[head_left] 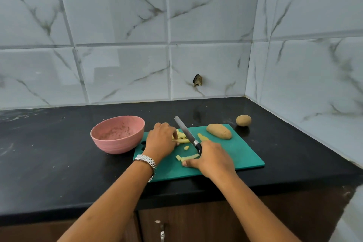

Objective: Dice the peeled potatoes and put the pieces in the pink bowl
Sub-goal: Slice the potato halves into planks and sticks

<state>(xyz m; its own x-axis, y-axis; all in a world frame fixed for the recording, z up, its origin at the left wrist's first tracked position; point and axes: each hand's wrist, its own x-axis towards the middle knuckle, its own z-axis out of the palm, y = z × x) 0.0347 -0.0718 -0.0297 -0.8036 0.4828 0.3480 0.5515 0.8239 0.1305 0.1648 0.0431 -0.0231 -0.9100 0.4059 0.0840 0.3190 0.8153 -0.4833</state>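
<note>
- Brown wood-grain cabinet fronts (196, 222) lie nearest us, below the counter edge, with a metal handle (162, 233) at the bottom of the view.
- We note a black countertop (59, 163) above them, carrying everything listed below.
- Both forearms reach in from below; the left wrist bears a metal watch (146, 160).
- A green cutting board (241, 155) lies flat on the counter, its near edge close to the counter front.
- The right hand (211, 158) rests low on the board, fingers wrapped round the black handle of the knife (185, 131), thumb stretched out along the board surface.
- Loose potato pieces (186, 157) lie on the board just beside that thumb.
- The knife blade runs away from us and leftward, passing over the cut potato strips (181, 137) (whether the edge touches them we cannot tell).
- The left hand (162, 137) sits on the board's left part, fingers curled down over the cut potato strips, holding them in a bunch.
- The pink bowl (117, 133) stands upright on the counter just left of the board; its inner wall looks mottled.
- A long potato (219, 131) lies whole on the board's far right corner.
- A round potato (243, 120) sits off the board, on the counter just behind that corner.
- Marble-patterned wall tiles (117, 65) close the scene, one with a dark broken hole (198, 80).
</note>
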